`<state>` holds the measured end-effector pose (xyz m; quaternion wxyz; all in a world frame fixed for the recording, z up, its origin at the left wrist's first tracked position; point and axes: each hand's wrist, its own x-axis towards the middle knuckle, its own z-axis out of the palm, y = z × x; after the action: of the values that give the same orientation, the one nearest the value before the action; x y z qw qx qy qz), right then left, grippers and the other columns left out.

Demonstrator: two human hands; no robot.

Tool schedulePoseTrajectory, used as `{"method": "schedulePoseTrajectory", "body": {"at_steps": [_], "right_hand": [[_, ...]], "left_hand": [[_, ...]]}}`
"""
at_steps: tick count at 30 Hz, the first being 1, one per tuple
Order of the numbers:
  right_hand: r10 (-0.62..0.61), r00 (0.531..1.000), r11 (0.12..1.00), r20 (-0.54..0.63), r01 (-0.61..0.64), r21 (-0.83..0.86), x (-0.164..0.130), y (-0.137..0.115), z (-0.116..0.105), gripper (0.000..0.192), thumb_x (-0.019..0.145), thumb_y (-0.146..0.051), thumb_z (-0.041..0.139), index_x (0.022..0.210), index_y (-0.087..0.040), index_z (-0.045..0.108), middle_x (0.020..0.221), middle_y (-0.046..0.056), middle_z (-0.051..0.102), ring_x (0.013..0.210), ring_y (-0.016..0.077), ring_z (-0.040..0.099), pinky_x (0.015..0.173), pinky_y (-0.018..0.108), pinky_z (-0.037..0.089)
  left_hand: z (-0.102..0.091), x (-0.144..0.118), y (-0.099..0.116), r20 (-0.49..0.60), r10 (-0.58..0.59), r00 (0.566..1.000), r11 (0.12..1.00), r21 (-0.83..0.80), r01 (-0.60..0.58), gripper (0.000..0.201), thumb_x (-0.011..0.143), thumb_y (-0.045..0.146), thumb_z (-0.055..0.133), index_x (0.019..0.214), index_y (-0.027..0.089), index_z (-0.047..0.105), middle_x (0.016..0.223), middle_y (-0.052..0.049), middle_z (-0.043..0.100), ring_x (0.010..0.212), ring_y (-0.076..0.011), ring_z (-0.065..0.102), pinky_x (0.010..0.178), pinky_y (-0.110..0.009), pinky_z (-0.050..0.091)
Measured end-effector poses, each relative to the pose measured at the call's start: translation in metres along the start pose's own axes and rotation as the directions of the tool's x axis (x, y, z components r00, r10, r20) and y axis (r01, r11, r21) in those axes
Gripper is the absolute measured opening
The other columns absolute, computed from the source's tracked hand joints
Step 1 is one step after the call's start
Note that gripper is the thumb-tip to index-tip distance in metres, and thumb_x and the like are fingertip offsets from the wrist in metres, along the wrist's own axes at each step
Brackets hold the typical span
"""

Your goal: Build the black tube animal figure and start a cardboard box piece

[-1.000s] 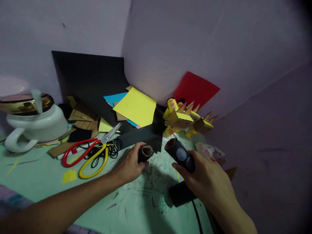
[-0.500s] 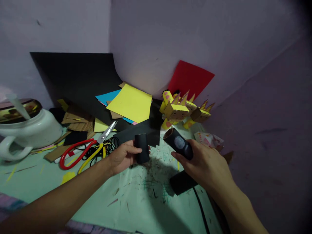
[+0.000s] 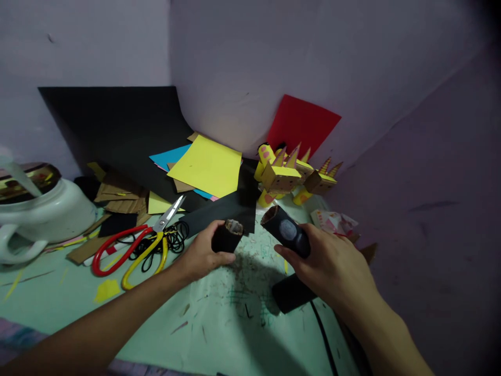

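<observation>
Left hand (image 3: pixel 201 254) closes its grip on a short black paper-wrapped tube (image 3: pixel 227 237), open end up and tilted away. Right hand (image 3: pixel 332 269) clasps a longer black tube (image 3: pixel 287 235) — long axis pointing up-left, just right of the short tube — above the desk (image 3: pixel 219 334).

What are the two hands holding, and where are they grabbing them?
The left hand grips a short black tube around its lower end, open end up. The right hand grips a longer black tube around its near end; the open far end sticks out.
</observation>
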<state>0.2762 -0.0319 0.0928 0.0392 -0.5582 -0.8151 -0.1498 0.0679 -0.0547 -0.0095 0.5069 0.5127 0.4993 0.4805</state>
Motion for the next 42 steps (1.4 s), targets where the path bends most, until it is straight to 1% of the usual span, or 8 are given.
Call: {"method": "schedulePoseTrajectory", "body": {"at_steps": [6,12,17,20,25,28,36,42], "right_hand": [[0.008,1.000,1.000,0.024,-0.008,0.002,-0.001,0.000,-0.001,0.039,0.071,-0.054,0.056,0.088,-0.019,0.058,0.070,0.006,0.067,0.064,0.0261,0.063,0.049,0.030,0.036],[0.022,0.999,1.000,0.033,-0.021,-0.010,-0.001,0.000,-0.002,0.038,0.071,-0.054,0.056,0.087,-0.020,0.058,0.068,0.006,0.066,0.063,0.0263,0.062,0.047,0.029,0.034],[-0.001,1.000,1.000,0.024,0.001,-0.009,-0.001,-0.001,-0.003,0.038,0.071,-0.054,0.056,0.087,-0.019,0.058,0.068,0.006,0.067,0.064,0.0269,0.063,0.049,0.030,0.036],[-0.013,1.000,1.000,0.018,0.013,-0.011,-0.001,-0.001,-0.002,0.038,0.071,-0.053,0.056,0.087,-0.019,0.058,0.069,0.006,0.067,0.063,0.0265,0.063,0.050,0.030,0.036],[-0.027,1.000,1.000,0.001,0.027,0.004,-0.001,0.000,-0.001,0.038,0.071,-0.051,0.057,0.090,-0.018,0.058,0.069,0.006,0.067,0.064,0.0259,0.063,0.050,0.030,0.036],[-0.037,0.999,0.999,-0.006,0.037,0.001,-0.002,0.000,-0.002,0.037,0.071,-0.051,0.057,0.089,-0.019,0.058,0.067,0.006,0.066,0.063,0.0253,0.062,0.049,0.030,0.035],[-0.056,0.997,0.998,0.046,0.057,-0.017,-0.001,-0.005,-0.005,0.037,0.072,-0.050,0.056,0.090,-0.018,0.057,0.071,0.006,0.067,0.068,0.0277,0.064,0.058,0.034,0.039],[-0.063,0.997,0.998,0.046,0.064,-0.024,0.002,-0.007,-0.004,0.037,0.072,-0.050,0.056,0.090,-0.018,0.057,0.073,0.007,0.067,0.071,0.0278,0.064,0.060,0.034,0.039]], "left_hand": [[0.004,-0.002,0.000,-0.091,0.023,0.996,0.944,0.330,0.009,0.043,0.059,0.026,0.069,0.096,0.016,0.051,0.096,-0.006,0.061,0.092,-0.0250,0.055,0.083,-0.037,0.042],[0.004,-0.002,-0.003,-0.041,0.081,0.996,0.963,0.261,-0.067,0.048,0.071,0.025,0.057,0.116,0.016,0.043,0.111,-0.008,0.058,0.103,-0.0251,0.052,0.091,-0.037,0.038],[0.001,0.000,-0.006,0.060,0.069,0.996,0.997,0.034,-0.071,0.061,0.074,0.030,0.053,0.130,0.016,0.032,0.134,-0.010,0.043,0.125,-0.0250,0.036,0.104,-0.037,0.027],[0.001,0.001,-0.008,0.081,0.038,0.996,0.995,-0.090,-0.030,0.060,0.069,0.025,0.054,0.126,0.017,0.035,0.130,-0.009,0.047,0.121,-0.0245,0.040,0.101,-0.036,0.031],[0.001,0.001,-0.002,-0.102,0.044,0.994,0.975,0.223,-0.020,0.048,0.061,0.020,0.063,0.107,0.017,0.049,0.102,-0.005,0.059,0.097,-0.0242,0.054,0.088,-0.038,0.041],[0.002,-0.001,0.002,-0.106,0.084,0.991,0.934,0.354,-0.041,0.046,0.058,0.022,0.069,0.101,0.018,0.052,0.100,-0.004,0.058,0.095,-0.0236,0.053,0.086,-0.037,0.041],[0.002,-0.001,-0.004,-0.052,0.047,0.998,0.946,0.324,-0.028,0.042,0.078,0.026,0.048,0.117,0.014,0.038,0.107,-0.010,0.057,0.100,-0.0245,0.053,0.087,-0.038,0.039],[0.003,0.000,-0.004,-0.121,0.052,0.991,0.962,0.272,-0.018,0.049,0.071,0.019,0.056,0.118,0.014,0.041,0.113,-0.010,0.055,0.106,-0.0240,0.050,0.092,-0.037,0.037]]}}
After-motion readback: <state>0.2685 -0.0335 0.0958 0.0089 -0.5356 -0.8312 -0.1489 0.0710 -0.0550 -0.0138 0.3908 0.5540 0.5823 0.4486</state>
